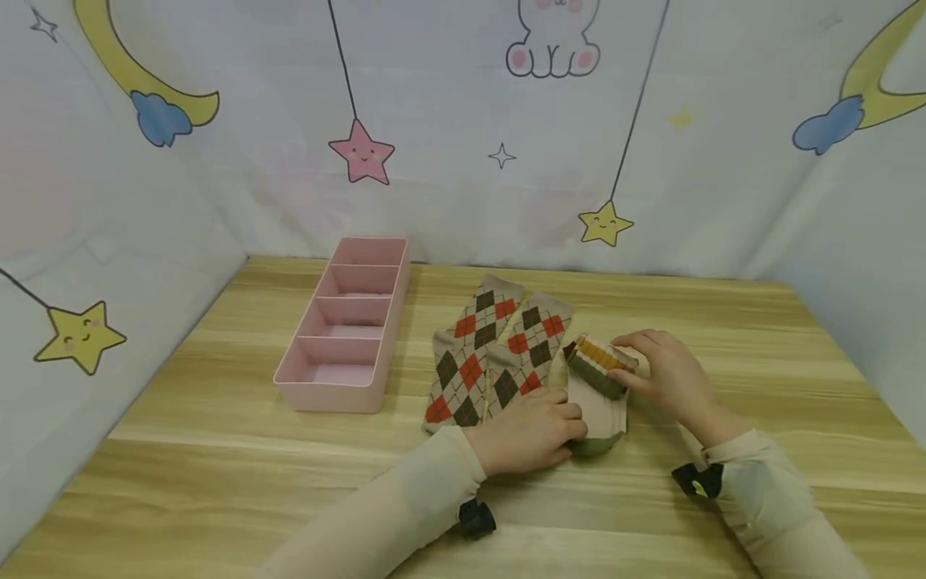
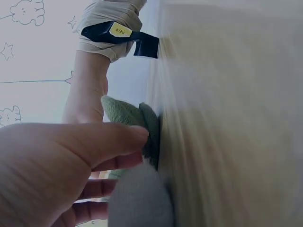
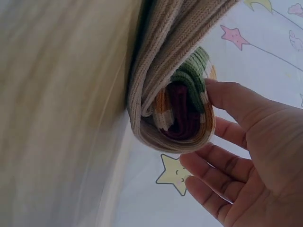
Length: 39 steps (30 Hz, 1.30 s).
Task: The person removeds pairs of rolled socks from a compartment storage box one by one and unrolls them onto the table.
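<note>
Nearest the wearer are two cream sleeves [image 1: 391, 511], each with a small black device [image 1: 477, 519] at the wrist. Left hand [image 1: 528, 434] is just past its cuff, fingers bent, with hold of the near-left edge of a striped sock bundle [image 1: 596, 414], thumb right up on the green end [image 2: 122, 112] in the left wrist view. That bundle is on the bench [image 1: 550, 531], right in front of the person, with its cream part lying flat and its far part curled into a roll [image 1: 599, 360] of ochre, white and green. Right hand [image 1: 669, 378] grips that roll from the right side, thumb on one side and fingers round the other; its wrist cam shows a dark purple core [image 3: 182, 113] inside.

Just left of the bundle, two argyle socks [image 1: 463, 366] lie side by side, beige with red and dark green diamonds. Further left is a pink organizer [image 1: 329, 398], four compartments in a row. Behind it all hangs a pale backdrop [image 1: 448, 193] with cartoon stars and moons.
</note>
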{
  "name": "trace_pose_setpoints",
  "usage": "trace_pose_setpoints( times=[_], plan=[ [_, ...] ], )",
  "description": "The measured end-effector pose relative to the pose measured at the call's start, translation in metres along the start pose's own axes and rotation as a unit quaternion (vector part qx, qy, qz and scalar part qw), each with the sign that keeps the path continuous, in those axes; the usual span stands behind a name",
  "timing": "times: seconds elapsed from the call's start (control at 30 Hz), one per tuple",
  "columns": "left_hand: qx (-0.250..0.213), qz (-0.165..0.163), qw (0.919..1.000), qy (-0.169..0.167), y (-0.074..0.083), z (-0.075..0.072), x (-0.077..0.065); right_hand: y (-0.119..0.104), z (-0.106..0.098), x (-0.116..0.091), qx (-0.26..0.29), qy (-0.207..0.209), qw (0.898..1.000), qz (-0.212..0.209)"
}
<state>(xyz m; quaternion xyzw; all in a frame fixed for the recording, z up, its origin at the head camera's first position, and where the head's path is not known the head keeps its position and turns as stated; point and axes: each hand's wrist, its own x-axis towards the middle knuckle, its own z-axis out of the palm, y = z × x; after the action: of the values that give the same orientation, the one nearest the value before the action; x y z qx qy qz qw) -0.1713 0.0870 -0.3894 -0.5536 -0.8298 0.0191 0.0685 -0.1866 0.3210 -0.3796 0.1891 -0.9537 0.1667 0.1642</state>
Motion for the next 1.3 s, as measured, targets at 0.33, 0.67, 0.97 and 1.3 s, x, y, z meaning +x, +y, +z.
trace_pose_setpoints(
  times=[0.33, 0.67, 0.97, 1.3],
  plan=[
    [-0.007, -0.004, 1.0, 0.005, -0.0016, 0.0025, 0.0017, 0.0011, 0.0044, 0.0002, -0.036, 0.071, 0.996, -0.029],
    [-0.019, 0.0, 0.9998, 0.002, -0.0024, 0.0025, 0.0016, 0.0034, 0.0042, -0.0002, -0.049, 0.046, 0.997, -0.045],
    [-0.037, 0.008, 0.9993, 0.004, -0.0034, 0.0032, 0.001, 0.005, 0.0026, -0.0004, -0.052, -0.014, 0.998, -0.015],
    [-0.05, 0.03, 0.9983, 0.006, -0.0015, 0.0003, 0.0011, 0.0027, -0.0009, -0.0001, -0.061, -0.043, 0.997, 0.02]
  ],
)
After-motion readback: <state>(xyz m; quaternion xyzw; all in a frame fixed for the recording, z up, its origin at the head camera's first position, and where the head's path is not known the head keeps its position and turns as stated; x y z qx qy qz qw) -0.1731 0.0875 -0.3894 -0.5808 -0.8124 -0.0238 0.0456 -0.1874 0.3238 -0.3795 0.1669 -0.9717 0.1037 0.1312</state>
